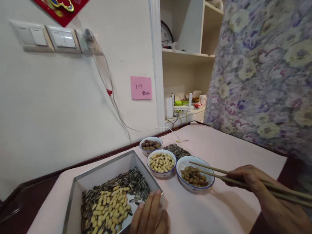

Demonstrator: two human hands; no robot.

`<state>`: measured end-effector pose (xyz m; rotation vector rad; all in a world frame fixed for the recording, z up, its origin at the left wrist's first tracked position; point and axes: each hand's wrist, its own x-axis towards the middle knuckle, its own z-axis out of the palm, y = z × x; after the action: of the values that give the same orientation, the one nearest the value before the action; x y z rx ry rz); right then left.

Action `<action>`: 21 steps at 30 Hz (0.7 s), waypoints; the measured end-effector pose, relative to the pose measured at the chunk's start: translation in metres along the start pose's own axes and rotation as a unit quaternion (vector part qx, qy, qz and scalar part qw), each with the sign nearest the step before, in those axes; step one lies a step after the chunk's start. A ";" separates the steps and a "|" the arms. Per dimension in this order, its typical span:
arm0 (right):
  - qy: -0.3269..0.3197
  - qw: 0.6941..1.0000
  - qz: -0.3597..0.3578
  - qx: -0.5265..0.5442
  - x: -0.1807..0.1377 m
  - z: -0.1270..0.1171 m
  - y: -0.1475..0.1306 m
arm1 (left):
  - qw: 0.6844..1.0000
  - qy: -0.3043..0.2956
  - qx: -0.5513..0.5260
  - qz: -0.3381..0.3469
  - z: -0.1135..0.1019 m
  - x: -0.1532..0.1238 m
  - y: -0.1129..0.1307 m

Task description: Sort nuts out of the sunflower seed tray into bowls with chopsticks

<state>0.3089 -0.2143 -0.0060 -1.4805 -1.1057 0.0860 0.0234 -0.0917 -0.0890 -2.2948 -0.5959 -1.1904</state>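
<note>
My right hand is closed around a pair of wooden chopsticks. Their tips reach over a white blue-rimmed bowl of brown nuts that look like almonds. Whether the tips pinch a nut, I cannot tell. My left hand lies on the near right edge of a metal tray, its fingers stretched along the rim. Inside the tray are peanuts in shells and dark striped sunflower seeds. The near side of the tray is partly hidden by that hand and cut off by the frame.
Behind stand a bowl of peanuts and a bowl of round brown nuts. A sunflower seed pile lies beside them on the pink tabletop. A white cable trails onto the table. A floral curtain hangs at right.
</note>
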 end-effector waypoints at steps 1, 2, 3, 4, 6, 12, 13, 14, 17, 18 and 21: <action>0.004 1.000 0.001 0.006 0.000 0.000 0.001 | 1.000 -0.009 0.000 0.000 -0.002 0.000 -0.001; 0.011 1.000 0.000 0.014 0.000 -0.001 0.002 | 1.000 -0.019 0.001 0.003 -0.003 0.001 -0.001; 0.018 1.000 -0.002 0.022 0.000 -0.002 0.004 | 1.000 -0.026 0.002 0.008 -0.005 0.002 -0.002; 0.023 0.999 -0.005 0.032 0.001 -0.004 0.005 | 0.999 -0.029 0.005 0.012 -0.007 0.002 -0.003; 0.034 0.998 -0.005 0.047 0.002 -0.008 0.008 | 0.999 -0.038 0.012 0.012 -0.010 0.004 -0.004; -0.005 0.998 0.025 0.057 0.008 -0.011 0.013 | 0.997 -0.075 0.011 0.027 -0.028 0.016 -0.014; -0.022 0.997 0.036 0.061 0.009 -0.010 0.015 | 0.996 -0.083 0.018 0.037 -0.033 0.018 -0.018; -0.037 0.996 0.052 0.067 0.011 -0.009 0.019 | 0.994 -0.095 0.032 0.054 -0.038 0.020 -0.022; -0.059 0.990 0.099 0.085 0.015 -0.003 0.032 | 0.981 -0.116 0.095 0.122 -0.052 0.019 -0.035; -0.065 0.988 0.110 0.090 0.016 -0.001 0.035 | 0.979 -0.117 0.110 0.126 -0.055 0.016 -0.039; -0.082 0.985 0.119 0.091 0.019 0.004 0.042 | 0.979 -0.115 0.141 0.096 -0.060 0.007 -0.048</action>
<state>0.3403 -0.1914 -0.0311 -1.4520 -1.0173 0.4707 -0.0377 -0.0887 -0.0424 -2.2003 -0.5697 -0.7066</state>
